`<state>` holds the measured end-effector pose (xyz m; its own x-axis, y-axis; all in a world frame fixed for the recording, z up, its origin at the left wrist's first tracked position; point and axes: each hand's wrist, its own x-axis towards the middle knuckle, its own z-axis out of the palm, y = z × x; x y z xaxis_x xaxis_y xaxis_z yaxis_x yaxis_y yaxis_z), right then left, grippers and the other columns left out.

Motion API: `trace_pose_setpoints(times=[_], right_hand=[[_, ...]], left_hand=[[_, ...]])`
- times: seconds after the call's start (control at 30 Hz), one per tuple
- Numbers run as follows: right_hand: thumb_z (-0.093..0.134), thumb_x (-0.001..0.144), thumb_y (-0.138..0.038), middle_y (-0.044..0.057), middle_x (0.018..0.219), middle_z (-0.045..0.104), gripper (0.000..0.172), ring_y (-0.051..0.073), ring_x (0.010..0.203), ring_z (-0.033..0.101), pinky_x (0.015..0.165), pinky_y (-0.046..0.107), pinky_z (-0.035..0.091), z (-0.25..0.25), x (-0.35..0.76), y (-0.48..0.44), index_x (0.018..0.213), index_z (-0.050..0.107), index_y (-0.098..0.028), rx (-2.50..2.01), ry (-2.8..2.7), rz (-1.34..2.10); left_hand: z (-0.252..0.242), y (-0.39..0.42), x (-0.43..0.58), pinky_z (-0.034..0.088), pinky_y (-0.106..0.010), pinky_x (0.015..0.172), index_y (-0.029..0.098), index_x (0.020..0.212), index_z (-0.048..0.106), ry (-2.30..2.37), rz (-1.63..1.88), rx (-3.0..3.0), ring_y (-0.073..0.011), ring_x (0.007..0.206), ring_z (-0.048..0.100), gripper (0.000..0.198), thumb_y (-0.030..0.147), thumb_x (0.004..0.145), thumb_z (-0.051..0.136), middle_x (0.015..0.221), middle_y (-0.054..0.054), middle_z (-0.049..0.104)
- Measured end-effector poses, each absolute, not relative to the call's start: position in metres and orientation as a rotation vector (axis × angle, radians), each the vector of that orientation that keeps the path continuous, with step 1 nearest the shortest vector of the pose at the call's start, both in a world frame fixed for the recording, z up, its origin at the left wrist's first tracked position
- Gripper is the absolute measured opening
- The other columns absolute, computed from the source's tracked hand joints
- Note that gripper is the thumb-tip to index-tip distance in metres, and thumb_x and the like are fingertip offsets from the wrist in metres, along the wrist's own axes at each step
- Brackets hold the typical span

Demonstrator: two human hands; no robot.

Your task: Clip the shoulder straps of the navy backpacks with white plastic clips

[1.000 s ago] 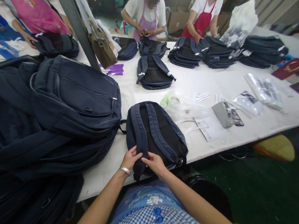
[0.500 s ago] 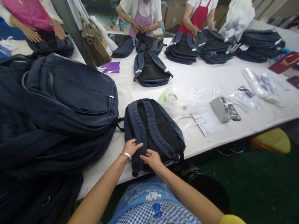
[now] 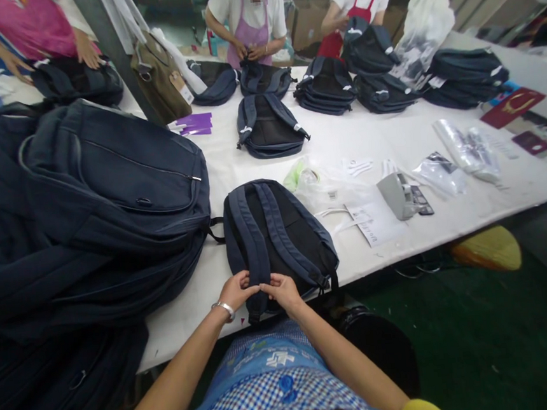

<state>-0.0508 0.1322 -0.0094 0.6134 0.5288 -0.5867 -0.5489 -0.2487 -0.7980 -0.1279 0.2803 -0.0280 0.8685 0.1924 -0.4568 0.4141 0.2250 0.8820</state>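
In the head view a dark navy backpack [image 3: 300, 241] lies on the table near its front edge, straps upward. My left hand [image 3: 236, 292] pinches the left edge of its shoulder strap [image 3: 258, 267] low down, thumb on top. On the strap's other edge, my right hand [image 3: 281, 290] grips with thumb and fingers. The thumbs almost meet over the strap. Below them hangs the strap's lower end with a black buckle [image 3: 254, 316].
A big pile of navy backpacks [image 3: 141, 172] rises at the left. Another backpack [image 3: 271, 128] lies ahead. A plastic bag [image 3: 329, 187], a paper sheet [image 3: 373, 225] and a grey dispenser [image 3: 395, 197] are at the right. Several co-workers handle backpacks across the white table [image 3: 429, 229].
My left hand has slid down to the strap's left edge, and both hands now pinch it at the same height. Across the table a co-worker has lifted a backpack off a stack.
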Motion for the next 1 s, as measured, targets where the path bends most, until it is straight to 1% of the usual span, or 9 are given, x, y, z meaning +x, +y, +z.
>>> trace_pose_setpoints(times=[0.17, 0.27, 0.37, 0.43, 0.53, 0.63, 0.7, 0.83, 1.0], right_hand=[[0.067, 0.068, -0.036, 0.001, 0.070, 0.066, 0.031, 0.007, 0.046, 0.048, 0.046, 0.020, 0.037, -0.030, -0.056, 0.130, 0.090, 0.069, -0.016, -1.545, -0.113, 1.043], [0.063, 0.072, -0.035, -0.001, 0.065, 0.063, 0.030, 0.009, 0.046, 0.051, 0.047, 0.021, 0.039, -0.035, -0.056, 0.129, 0.095, 0.068, -0.017, -1.627, -0.171, 1.023], [0.064, 0.071, -0.035, -0.002, 0.057, 0.059, 0.026, 0.009, 0.045, 0.052, 0.045, 0.020, 0.039, -0.033, -0.054, 0.128, 0.087, 0.068, -0.015, -1.712, -0.134, 0.989], [0.067, 0.068, -0.037, -0.001, 0.061, 0.060, 0.028, 0.008, 0.044, 0.052, 0.043, 0.019, 0.038, -0.031, -0.052, 0.127, 0.085, 0.067, -0.013, -1.701, -0.081, 0.988], [0.070, 0.065, -0.037, 0.002, 0.074, 0.063, 0.037, 0.008, 0.044, 0.055, 0.042, 0.019, 0.041, -0.024, -0.044, 0.121, 0.093, 0.065, -0.013, -1.687, -0.076, 1.044], [0.068, 0.070, -0.036, 0.001, 0.078, 0.065, 0.034, 0.008, 0.049, 0.059, 0.047, 0.019, 0.044, -0.007, -0.023, 0.102, 0.098, 0.066, -0.017, -1.752, -0.273, 1.082], [0.060, 0.078, -0.039, 0.001, 0.079, 0.067, 0.028, 0.009, 0.053, 0.061, 0.053, 0.020, 0.046, 0.008, 0.004, 0.082, 0.098, 0.066, -0.020, -1.785, -0.401, 0.972], [0.042, 0.088, -0.043, 0.003, 0.088, 0.069, 0.034, 0.011, 0.061, 0.064, 0.058, 0.021, 0.048, 0.026, 0.088, 0.028, 0.101, 0.062, -0.019, -2.033, -0.249, 0.549], [0.042, 0.088, -0.035, 0.010, 0.092, 0.069, 0.031, 0.018, 0.080, 0.066, 0.071, 0.025, 0.048, 0.001, 0.190, -0.021, 0.096, 0.061, -0.012, -2.488, 0.059, 0.379]], left_hand=[[-0.039, 0.278, -0.125, 0.048, -0.044, 0.092, 0.011, 0.092, 0.061, 0.634, -0.215, 1.187, -0.0275, 0.094, 0.067, 0.048, 0.023, 0.049, 0.080, 0.096, -0.014, 0.072], [-0.039, 0.276, -0.127, 0.048, -0.043, 0.093, 0.011, 0.091, 0.062, 0.685, -0.178, 1.202, -0.0281, 0.094, 0.067, 0.048, 0.026, 0.049, 0.081, 0.097, -0.015, 0.072], [-0.038, 0.270, -0.130, 0.049, -0.043, 0.092, 0.010, 0.093, 0.061, 0.749, -0.144, 1.221, -0.0290, 0.096, 0.066, 0.052, 0.032, 0.050, 0.081, 0.099, -0.017, 0.071], [-0.038, 0.264, -0.131, 0.050, -0.042, 0.092, 0.010, 0.098, 0.060, 0.777, -0.148, 1.204, -0.0294, 0.099, 0.065, 0.057, 0.037, 0.051, 0.081, 0.102, -0.017, 0.070], [-0.041, 0.254, -0.130, 0.050, -0.040, 0.092, 0.011, 0.100, 0.060, 0.827, -0.123, 1.210, -0.0301, 0.104, 0.063, 0.061, 0.040, 0.050, 0.081, 0.106, -0.017, 0.069], [-0.042, 0.248, -0.127, 0.050, -0.040, 0.094, 0.013, 0.099, 0.061, 0.966, -0.121, 1.289, -0.0319, 0.110, 0.059, 0.059, 0.036, 0.049, 0.081, 0.108, -0.017, 0.068], [-0.041, 0.246, -0.125, 0.048, -0.042, 0.095, 0.013, 0.100, 0.061, 1.071, -0.133, 1.355, -0.0335, 0.114, 0.056, 0.058, 0.034, 0.049, 0.080, 0.109, -0.018, 0.067], [-0.034, 0.246, -0.121, 0.045, -0.047, 0.098, 0.014, 0.101, 0.061, 1.156, -0.185, 1.405, -0.0359, 0.117, 0.052, 0.059, 0.033, 0.048, 0.079, 0.107, -0.016, 0.068], [-0.029, 0.243, -0.115, 0.043, -0.046, 0.102, 0.011, 0.105, 0.059, 1.194, -0.194, 1.396, -0.0370, 0.120, 0.048, 0.070, 0.041, 0.046, 0.078, 0.115, -0.019, 0.064]])
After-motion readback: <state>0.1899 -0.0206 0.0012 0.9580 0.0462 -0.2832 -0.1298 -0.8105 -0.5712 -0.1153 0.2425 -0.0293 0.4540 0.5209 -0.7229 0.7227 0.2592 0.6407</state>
